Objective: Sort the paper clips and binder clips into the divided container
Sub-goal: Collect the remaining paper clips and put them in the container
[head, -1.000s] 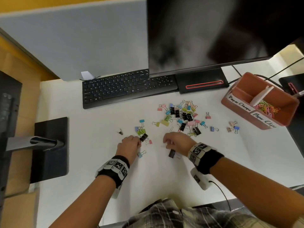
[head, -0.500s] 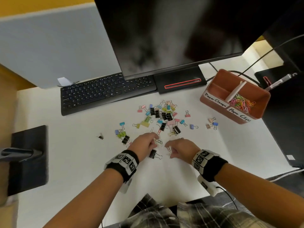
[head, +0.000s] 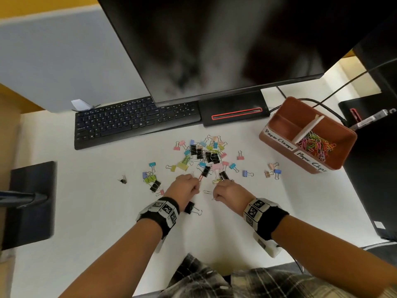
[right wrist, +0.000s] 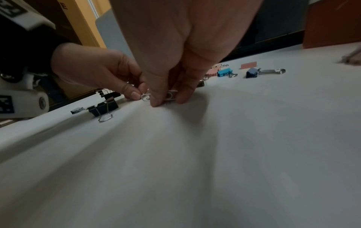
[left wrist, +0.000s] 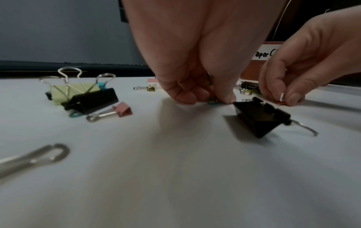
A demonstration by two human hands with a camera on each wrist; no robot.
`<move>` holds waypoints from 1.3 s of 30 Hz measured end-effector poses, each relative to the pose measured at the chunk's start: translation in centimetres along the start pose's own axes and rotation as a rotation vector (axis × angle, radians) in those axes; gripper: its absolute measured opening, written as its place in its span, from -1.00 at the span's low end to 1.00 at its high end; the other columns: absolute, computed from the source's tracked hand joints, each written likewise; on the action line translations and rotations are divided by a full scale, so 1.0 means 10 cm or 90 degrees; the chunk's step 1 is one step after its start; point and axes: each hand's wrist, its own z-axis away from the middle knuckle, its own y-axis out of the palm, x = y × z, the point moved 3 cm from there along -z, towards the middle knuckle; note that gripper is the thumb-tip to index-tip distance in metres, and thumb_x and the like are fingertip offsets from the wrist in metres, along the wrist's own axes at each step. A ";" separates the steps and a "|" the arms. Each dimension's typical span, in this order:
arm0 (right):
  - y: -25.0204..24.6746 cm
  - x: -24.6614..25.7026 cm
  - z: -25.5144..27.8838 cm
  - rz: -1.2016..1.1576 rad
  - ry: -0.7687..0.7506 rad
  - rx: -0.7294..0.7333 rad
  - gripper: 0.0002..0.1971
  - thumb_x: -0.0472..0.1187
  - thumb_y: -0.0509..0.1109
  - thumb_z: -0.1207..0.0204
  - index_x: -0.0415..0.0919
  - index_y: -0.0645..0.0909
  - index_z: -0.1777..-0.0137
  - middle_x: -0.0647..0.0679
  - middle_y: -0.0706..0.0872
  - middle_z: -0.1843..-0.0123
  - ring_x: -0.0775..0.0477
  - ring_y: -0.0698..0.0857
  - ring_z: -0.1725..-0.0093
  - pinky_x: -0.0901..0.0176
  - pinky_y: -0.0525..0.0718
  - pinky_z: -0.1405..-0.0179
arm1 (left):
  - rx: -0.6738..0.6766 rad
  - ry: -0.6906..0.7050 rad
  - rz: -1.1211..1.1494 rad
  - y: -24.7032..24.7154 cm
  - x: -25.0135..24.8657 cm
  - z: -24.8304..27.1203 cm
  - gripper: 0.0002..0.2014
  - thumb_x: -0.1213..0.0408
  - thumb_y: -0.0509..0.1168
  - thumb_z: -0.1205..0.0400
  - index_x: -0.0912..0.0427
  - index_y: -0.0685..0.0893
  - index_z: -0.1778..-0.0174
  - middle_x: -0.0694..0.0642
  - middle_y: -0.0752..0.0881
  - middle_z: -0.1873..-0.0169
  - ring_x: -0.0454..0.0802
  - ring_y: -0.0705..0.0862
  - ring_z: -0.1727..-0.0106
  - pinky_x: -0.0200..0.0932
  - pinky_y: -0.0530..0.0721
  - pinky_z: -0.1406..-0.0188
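A loose pile of coloured and black binder clips (head: 204, 155) lies mid-desk with a few paper clips among them. My left hand (head: 194, 187) is curled at the pile's near edge and pinches a small teal paper clip (left wrist: 212, 102) against the desk. Beside it, my right hand (head: 218, 191) pinches a white paper clip (right wrist: 170, 95). Another white paper clip (head: 207, 192) lies between the hands. A black binder clip (head: 190, 207) sits by my left wrist. The brown divided container (head: 279, 140) stands at the right, with coloured paper clips (head: 315, 145) in its right compartment.
A black keyboard (head: 133, 121) and a monitor base (head: 234, 108) lie behind the pile, under a large monitor (head: 214, 44). A second small cluster of binder clips (head: 151, 179) lies left of my hands. A dark stand (head: 32, 203) sits at the left edge.
My left hand has moved right from the small left cluster to the near edge of the main pile. My right hand has shifted forward beside it. Both now pinch paper clips.
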 end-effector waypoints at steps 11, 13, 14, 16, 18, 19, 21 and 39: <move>-0.02 0.00 -0.06 0.060 0.052 0.059 -0.78 -0.29 0.22 -0.61 -0.31 0.64 -0.15 -0.21 0.59 -0.19 -0.19 0.59 -0.17 0.13 0.49 -0.11 | -0.136 -0.112 0.109 -0.21 0.07 0.05 -0.87 0.24 0.32 -0.60 0.21 0.63 0.01 0.06 0.66 0.18 -0.02 0.59 0.16 -0.24 0.52 0.09; 0.02 -0.01 -0.03 0.057 0.048 0.056 -0.80 -0.32 0.21 -0.61 -0.30 0.62 -0.12 -0.20 0.61 -0.17 -0.17 0.57 -0.17 0.13 0.49 -0.12 | -0.156 -0.156 0.149 -0.24 0.06 0.01 -0.78 0.22 0.34 -0.58 0.17 0.63 -0.12 0.07 0.69 0.12 -0.02 0.63 0.10 -0.26 0.53 0.02; 0.02 -0.02 -0.02 0.051 0.050 0.051 -0.81 -0.32 0.20 -0.61 -0.29 0.60 -0.11 -0.19 0.63 -0.15 -0.16 0.56 -0.17 0.12 0.49 -0.13 | -0.151 -0.176 0.160 -0.24 0.05 -0.03 -0.75 0.22 0.35 -0.58 0.16 0.62 -0.15 0.07 0.70 0.10 -0.02 0.65 0.07 -0.26 0.53 -0.02; 0.02 -0.02 0.00 0.036 0.061 0.033 -0.84 -0.29 0.20 -0.61 -0.26 0.59 -0.09 -0.18 0.65 -0.12 -0.15 0.55 -0.16 0.11 0.50 -0.13 | -0.133 -0.193 0.138 -0.21 0.05 -0.09 -0.78 0.24 0.35 -0.58 0.15 0.64 -0.13 0.07 0.71 0.07 -0.03 0.65 0.05 -0.22 0.57 -0.08; 0.02 -0.01 0.01 0.027 0.069 0.014 -0.83 -0.28 0.22 -0.60 -0.23 0.59 -0.10 -0.17 0.66 -0.11 -0.13 0.57 -0.15 0.12 0.53 -0.11 | -0.125 -0.184 0.090 -0.18 0.05 -0.15 -0.88 0.29 0.32 -0.58 0.17 0.68 0.00 0.09 0.68 0.05 -0.06 0.59 0.09 -0.18 0.60 -0.12; 0.02 -0.01 0.01 0.027 0.073 0.009 -0.82 -0.27 0.22 -0.60 -0.21 0.60 -0.12 -0.17 0.67 -0.11 -0.13 0.58 -0.14 0.13 0.54 -0.11 | -0.122 -0.178 0.074 -0.17 0.06 -0.17 -0.91 0.32 0.31 -0.58 0.20 0.68 0.05 0.10 0.65 0.04 -0.06 0.56 0.08 -0.20 0.57 -0.12; 0.02 0.00 0.00 0.032 0.075 0.013 -0.78 -0.27 0.21 -0.60 -0.21 0.62 -0.16 -0.16 0.69 -0.13 -0.13 0.60 -0.15 0.12 0.55 -0.14 | -0.113 -0.160 0.058 -0.15 0.06 -0.20 -0.90 0.37 0.26 -0.60 0.26 0.68 0.09 0.13 0.58 0.00 -0.01 0.54 0.02 -0.27 0.48 -0.08; 0.04 0.10 -0.18 -0.017 0.036 -0.003 -0.71 -0.31 0.23 -0.60 -0.24 0.60 -0.28 -0.19 0.65 -0.21 -0.18 0.62 -0.21 0.05 0.52 -0.29 | -0.095 -0.152 0.171 -0.13 -0.11 -0.19 -0.74 0.27 0.35 -0.58 0.23 0.58 -0.16 0.16 0.73 0.12 0.02 0.64 0.10 -0.16 0.57 -0.04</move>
